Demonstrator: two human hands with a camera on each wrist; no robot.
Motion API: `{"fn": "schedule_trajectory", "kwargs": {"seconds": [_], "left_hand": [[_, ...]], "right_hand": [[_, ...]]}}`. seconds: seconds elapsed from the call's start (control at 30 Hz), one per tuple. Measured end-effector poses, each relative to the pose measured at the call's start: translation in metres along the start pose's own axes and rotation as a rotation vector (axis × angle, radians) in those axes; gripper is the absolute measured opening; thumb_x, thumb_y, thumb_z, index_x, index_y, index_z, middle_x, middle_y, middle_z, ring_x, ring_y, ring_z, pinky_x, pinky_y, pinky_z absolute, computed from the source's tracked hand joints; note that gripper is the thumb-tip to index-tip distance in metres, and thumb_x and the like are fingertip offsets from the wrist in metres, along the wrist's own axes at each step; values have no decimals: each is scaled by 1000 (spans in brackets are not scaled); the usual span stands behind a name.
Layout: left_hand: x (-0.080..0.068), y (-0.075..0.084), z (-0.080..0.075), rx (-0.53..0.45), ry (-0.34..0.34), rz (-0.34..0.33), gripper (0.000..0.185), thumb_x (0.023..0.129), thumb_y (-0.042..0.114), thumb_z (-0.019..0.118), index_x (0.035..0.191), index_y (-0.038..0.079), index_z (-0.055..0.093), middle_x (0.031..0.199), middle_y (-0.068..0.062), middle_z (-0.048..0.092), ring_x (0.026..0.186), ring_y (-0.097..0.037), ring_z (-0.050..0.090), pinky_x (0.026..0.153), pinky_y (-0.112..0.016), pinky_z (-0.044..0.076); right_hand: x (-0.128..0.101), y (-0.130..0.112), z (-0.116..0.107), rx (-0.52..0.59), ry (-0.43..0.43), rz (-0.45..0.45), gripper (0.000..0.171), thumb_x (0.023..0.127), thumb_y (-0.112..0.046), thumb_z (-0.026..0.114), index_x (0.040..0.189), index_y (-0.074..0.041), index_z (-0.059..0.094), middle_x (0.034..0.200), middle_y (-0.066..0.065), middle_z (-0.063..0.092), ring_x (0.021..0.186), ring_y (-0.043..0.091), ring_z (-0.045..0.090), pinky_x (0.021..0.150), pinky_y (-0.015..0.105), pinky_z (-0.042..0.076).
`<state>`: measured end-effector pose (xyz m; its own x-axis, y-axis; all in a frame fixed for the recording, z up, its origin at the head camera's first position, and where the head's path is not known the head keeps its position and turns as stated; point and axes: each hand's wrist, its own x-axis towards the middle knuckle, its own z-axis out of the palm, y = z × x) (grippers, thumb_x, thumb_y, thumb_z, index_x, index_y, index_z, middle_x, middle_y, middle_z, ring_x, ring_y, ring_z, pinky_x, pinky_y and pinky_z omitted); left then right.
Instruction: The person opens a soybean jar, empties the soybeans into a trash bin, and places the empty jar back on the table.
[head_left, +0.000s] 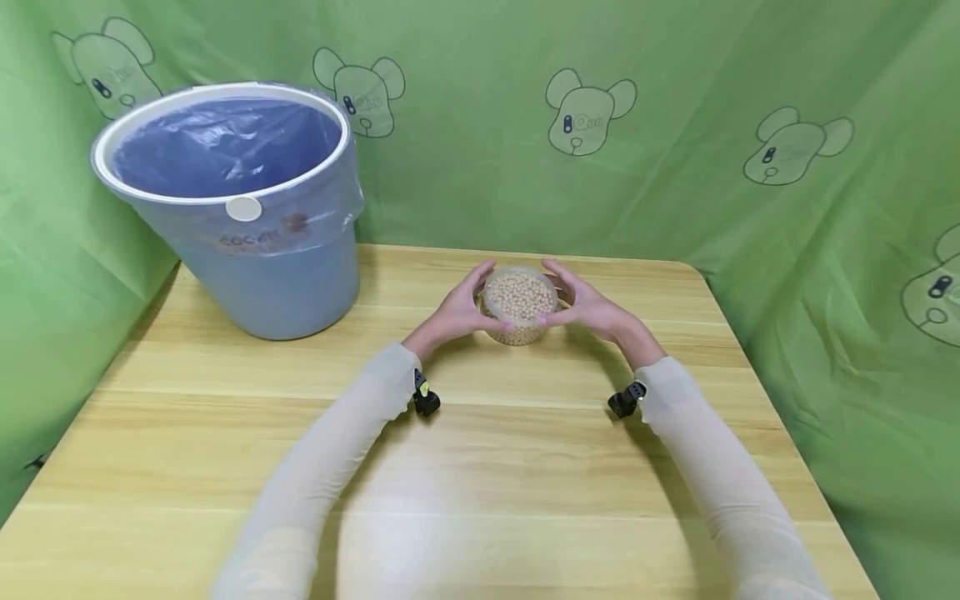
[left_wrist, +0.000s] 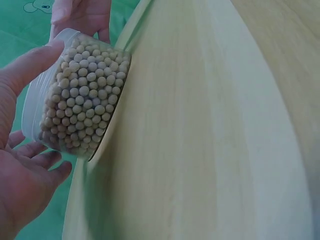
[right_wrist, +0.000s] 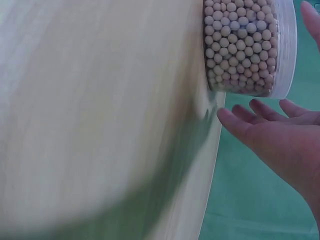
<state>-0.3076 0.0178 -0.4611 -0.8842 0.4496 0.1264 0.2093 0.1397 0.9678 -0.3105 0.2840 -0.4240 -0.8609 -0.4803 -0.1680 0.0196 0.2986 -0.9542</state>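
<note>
A clear round plastic jar [head_left: 520, 302] filled with small beige balls stands near the back edge of the wooden table. Its whitish translucent lid [right_wrist: 286, 50] shows in the right wrist view. My left hand [head_left: 459, 310] curves around the jar's left side, its thumb [left_wrist: 37, 62] overlapping the lid's rim while the other fingers spread loosely beside the wall. On the opposite side, my right hand [head_left: 592, 310] faces the jar with thumb and fingers apart. In the right wrist view, a gap shows between these fingers [right_wrist: 240, 122] and the jar.
A tall blue bin [head_left: 292, 283] with a white rim and a plastic liner stands at the table's back left. Green cloth [head_left: 480, 192] with printed animal heads hangs behind and beside the wooden table [head_left: 510, 467]. Each wrist carries a small black camera [head_left: 427, 402].
</note>
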Motion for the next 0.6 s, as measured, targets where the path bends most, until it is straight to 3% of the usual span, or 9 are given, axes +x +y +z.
{"fn": "schedule_trajectory", "kwargs": {"seconds": [0.17, 0.6], "left_hand": [[3, 0, 2, -31, 12, -7, 117, 68, 7, 94, 161, 9, 23, 162, -9, 38, 147, -29, 43, 122, -40, 35], [-1, 3, -3, -48, 12, -67, 112, 69, 9, 93, 160, 8, 27, 164, -9, 35, 146, -31, 44, 119, -37, 39]], "right_hand": [[1, 1, 2, -40, -2, 22, 112, 80, 2, 81, 164, -13, 8, 168, 18, 19, 152, 42, 26, 125, 58, 21], [1, -2, 10, -91, 46, 34, 111, 77, -1, 83, 164, -11, 15, 168, 17, 21, 152, 43, 28, 125, 58, 23]]}}
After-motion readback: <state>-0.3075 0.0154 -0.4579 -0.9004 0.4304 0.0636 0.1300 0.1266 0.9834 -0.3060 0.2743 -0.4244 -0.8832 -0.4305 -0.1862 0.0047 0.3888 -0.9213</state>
